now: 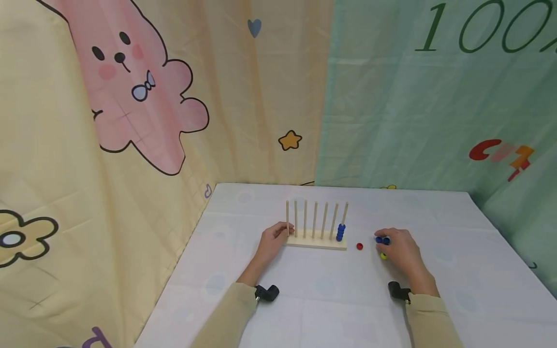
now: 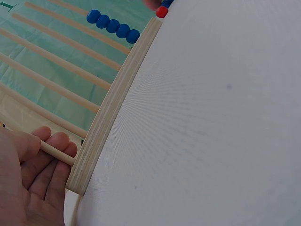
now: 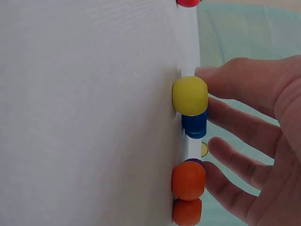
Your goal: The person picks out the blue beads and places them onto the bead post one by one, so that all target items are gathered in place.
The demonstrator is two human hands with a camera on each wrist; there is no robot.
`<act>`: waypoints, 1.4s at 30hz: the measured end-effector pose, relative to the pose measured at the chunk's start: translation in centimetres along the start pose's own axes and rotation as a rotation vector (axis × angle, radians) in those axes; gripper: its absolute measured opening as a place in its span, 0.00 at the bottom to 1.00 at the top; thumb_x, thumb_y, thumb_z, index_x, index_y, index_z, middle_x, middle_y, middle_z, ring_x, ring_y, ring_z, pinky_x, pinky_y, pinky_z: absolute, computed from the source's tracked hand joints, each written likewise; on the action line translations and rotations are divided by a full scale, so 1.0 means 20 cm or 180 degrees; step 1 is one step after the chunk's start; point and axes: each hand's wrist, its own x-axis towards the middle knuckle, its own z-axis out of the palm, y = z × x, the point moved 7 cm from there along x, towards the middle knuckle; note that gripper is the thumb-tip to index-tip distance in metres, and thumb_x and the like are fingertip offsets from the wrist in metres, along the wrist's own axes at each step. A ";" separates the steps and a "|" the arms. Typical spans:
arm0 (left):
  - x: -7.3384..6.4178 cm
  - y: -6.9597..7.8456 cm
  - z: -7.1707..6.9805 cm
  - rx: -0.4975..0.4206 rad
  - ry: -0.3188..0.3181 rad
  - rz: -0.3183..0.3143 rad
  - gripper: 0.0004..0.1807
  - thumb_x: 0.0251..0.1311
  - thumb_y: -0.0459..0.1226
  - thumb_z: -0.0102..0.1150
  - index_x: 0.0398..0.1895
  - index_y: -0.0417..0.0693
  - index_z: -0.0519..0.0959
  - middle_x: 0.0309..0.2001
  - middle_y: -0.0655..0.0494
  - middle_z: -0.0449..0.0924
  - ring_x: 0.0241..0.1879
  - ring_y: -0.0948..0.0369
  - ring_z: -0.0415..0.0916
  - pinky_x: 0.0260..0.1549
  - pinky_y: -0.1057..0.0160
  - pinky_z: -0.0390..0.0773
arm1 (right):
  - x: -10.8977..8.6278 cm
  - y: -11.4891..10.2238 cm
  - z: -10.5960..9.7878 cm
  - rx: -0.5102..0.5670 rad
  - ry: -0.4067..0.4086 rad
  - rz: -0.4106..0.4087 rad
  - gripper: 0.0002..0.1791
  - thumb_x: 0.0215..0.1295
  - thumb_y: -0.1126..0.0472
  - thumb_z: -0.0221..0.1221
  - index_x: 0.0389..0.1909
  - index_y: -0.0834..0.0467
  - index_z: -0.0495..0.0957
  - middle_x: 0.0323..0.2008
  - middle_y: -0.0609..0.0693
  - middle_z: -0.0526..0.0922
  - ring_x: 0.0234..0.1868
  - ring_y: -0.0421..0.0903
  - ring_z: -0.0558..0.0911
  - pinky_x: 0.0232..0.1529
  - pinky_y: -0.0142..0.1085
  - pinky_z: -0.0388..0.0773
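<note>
A wooden peg rack (image 1: 316,244) stands on the table, with several upright pegs along its base. My left hand (image 1: 274,237) pinches the leftmost peg (image 2: 59,154) low down, just above the base. Blue beads (image 2: 113,26) are stacked on the rightmost peg. To the right of the rack, my right hand (image 1: 400,246) has its thumb and index finger at two blue beads (image 1: 382,240), pinching there. A yellow bead (image 3: 190,95) sits just in front of them and hides part of the fingertips in the right wrist view.
A red bead (image 1: 359,246) lies between the rack and my right hand. Orange beads (image 3: 188,181) and a partly hidden purple bead (image 3: 194,160) are below my right fingers. The white tabletop (image 1: 322,299) backs onto printed curtains (image 1: 261,96).
</note>
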 end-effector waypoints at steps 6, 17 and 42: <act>0.00 -0.01 0.00 0.0091 0.0004 -0.0043 0.11 0.74 0.34 0.53 0.50 0.40 0.83 0.45 0.48 0.86 0.48 0.54 0.81 0.46 0.67 0.77 | 0.00 -0.02 0.00 -0.0046 0.0026 -0.0145 0.16 0.60 0.67 0.69 0.50 0.62 0.85 0.52 0.66 0.81 0.57 0.69 0.72 0.54 0.65 0.71; 0.00 0.00 0.00 0.0072 -0.0005 0.0013 0.11 0.74 0.32 0.53 0.50 0.39 0.83 0.45 0.45 0.86 0.49 0.50 0.82 0.47 0.67 0.77 | 0.01 -0.03 0.00 -0.0061 0.0032 -0.0242 0.14 0.57 0.70 0.68 0.46 0.62 0.87 0.49 0.64 0.83 0.56 0.69 0.74 0.55 0.64 0.70; 0.00 -0.01 0.00 0.0090 -0.0014 -0.0078 0.10 0.74 0.34 0.53 0.49 0.42 0.83 0.45 0.50 0.86 0.48 0.58 0.81 0.48 0.66 0.77 | -0.02 -0.07 -0.04 0.0002 0.0146 -0.0232 0.13 0.60 0.65 0.69 0.46 0.62 0.87 0.48 0.61 0.83 0.55 0.66 0.75 0.54 0.62 0.72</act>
